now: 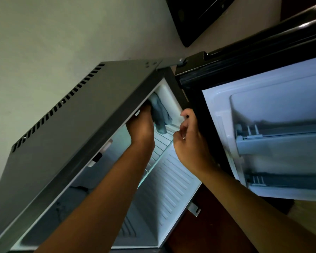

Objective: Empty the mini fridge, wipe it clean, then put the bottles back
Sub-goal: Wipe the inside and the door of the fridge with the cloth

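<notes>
The mini fridge (49, 136) stands against a pale wall (44, 33), seen tilted from above, with its door (274, 125) swung fully open to the right. The left hand (141, 127) reaches into the upper part of the lit cabinet, just under the top panel. Its fingers are hidden behind the front edge and curl round a blue-grey cloth (160, 114), which hangs against the white inner wall near the upper rear corner. The cloth's lower end lies over the wire shelf (161, 145). The right hand (189, 136) rests at the hinge-side front edge of the cabinet, its fingers loosely curled and holding nothing. The white door liner carries empty-looking door racks (281, 143). The ribbed inner wall (173, 190) shows below the shelf. No bottles are visible.
</notes>
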Available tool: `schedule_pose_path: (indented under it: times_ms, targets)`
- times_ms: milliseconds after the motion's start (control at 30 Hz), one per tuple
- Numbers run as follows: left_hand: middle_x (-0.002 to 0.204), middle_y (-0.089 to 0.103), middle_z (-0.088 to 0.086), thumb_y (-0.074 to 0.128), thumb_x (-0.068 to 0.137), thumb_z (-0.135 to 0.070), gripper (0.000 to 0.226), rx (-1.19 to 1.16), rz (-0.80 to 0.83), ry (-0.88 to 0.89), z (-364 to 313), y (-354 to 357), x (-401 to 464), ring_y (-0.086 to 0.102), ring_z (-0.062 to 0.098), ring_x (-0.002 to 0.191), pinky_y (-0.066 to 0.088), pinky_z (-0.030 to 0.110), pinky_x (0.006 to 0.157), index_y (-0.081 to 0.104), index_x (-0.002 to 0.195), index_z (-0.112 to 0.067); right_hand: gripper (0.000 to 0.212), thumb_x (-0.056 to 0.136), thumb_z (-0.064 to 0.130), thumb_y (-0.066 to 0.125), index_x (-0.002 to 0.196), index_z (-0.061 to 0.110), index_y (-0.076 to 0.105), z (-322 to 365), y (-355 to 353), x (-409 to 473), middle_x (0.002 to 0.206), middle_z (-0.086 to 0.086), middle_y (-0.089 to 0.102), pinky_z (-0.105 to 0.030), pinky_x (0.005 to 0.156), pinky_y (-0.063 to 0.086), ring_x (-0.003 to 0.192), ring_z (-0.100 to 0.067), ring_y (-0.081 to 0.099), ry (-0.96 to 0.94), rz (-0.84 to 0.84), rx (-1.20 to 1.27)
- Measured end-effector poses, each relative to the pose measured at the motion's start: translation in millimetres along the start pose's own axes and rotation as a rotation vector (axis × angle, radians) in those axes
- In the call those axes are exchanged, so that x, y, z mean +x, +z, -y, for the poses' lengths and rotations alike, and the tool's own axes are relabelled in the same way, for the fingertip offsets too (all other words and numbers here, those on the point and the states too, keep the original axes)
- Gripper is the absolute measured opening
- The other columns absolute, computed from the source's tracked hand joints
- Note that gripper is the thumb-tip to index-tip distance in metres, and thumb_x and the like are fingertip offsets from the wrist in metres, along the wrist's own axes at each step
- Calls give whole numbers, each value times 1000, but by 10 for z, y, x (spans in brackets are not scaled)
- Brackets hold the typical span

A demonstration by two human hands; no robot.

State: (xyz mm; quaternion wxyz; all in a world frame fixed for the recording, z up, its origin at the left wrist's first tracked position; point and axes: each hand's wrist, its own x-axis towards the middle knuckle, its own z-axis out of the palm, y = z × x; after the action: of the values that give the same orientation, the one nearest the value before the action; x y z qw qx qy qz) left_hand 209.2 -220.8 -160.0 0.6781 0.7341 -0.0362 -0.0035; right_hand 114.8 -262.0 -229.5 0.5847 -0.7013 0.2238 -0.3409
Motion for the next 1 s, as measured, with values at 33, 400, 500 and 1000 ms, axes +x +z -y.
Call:
schedule_pose_path:
  times_ms: [33,400,500,1000]
  targets:
    - [115,68,6,63,88,-9,33,12,-5,49,15,6,-41,67,17,105,52,46,99,60,121,-10,48,89,3,53,134,16,41,4,4,0,100,0,51,-44,85,52,96,-30,61,9,2,3]
    - [110,61,20,67,85,0,22,181,198,384,336,-29,-425,62,28,105,52,36,93,59,104,-7,42,93,18,59,133,12,45,-95,31,19,125,-10,61,-48,91,48,117,-31,58,27,-33,-28]
    - [102,66,10,65,88,-2,18,182,186,299,403,-16,-432,64,29,103,52,51,94,59,99,-14,44,93,15,57,134,14,42,-108,16,23,128,-7,59,-47,92,48,118,-27,57,31,5,-47]
    - [61,65,-15,44,104,-24,52,52,155,-83,-79,-61,93,70,-2,85,52,17,70,69,59,-31,37,95,11,50,131,13,40,-86,-32,-12,114,-19,54,-44,85,51,98,-32,56,-2,61,-70]
